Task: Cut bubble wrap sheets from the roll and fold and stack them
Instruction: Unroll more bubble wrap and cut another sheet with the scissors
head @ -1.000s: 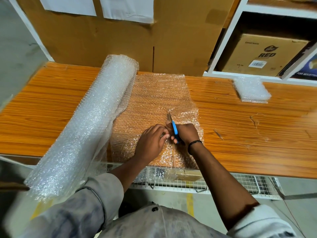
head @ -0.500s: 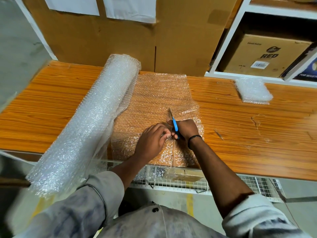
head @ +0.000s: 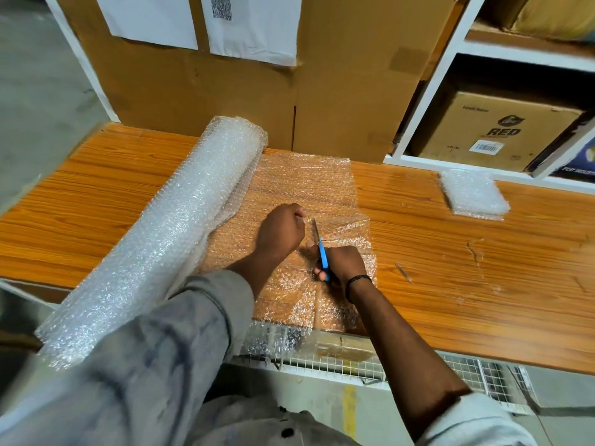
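A thick bubble wrap roll [head: 167,233] lies diagonally across the wooden table [head: 467,272]. Its unrolled sheet [head: 306,185] is spread flat to the right of it. My right hand [head: 341,262] grips blue-handled scissors [head: 322,252] whose blades point away from me along a cut that runs up from the near edge. My left hand [head: 283,231] rests on the sheet just left of the blades, its fingers curled; I cannot see whether they pinch the wrap. A stack of folded bubble wrap sheets [head: 473,196] sits at the far right.
Large cardboard boxes [head: 257,101] stand against the back edge of the table. A white shelf unit [head: 450,75] with a printed carton [head: 492,133] is at the back right. A wire mesh rack [head: 418,371] runs under the near edge.
The scissors have advanced farther up the sheet, lengthening the cut. My left hand has moved forward alongside the blades.
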